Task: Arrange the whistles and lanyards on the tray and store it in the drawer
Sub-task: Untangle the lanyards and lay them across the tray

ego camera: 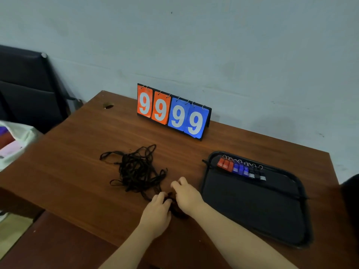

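Observation:
A black tray [252, 206] lies on the right of the wooden table [81, 171]. Along its far edge sits a row of whistles [240, 168] with key rings: red ones on the left, blue in the middle, black on the right. A tangled heap of black lanyards [136, 167] lies left of the tray at the table's middle. My left hand [157, 212] and my right hand [186, 195] meet at the heap's near end, both pinching a bunched black lanyard [175, 209] between them. A lanyard end [206, 164] hangs over the tray's far left corner.
A flip scoreboard [172, 113] showing 9 9 9 9 in orange and blue stands at the table's far edge against the wall. A dark chair [25, 88] stands at the left, with a plastic bag [13, 140] beside the table.

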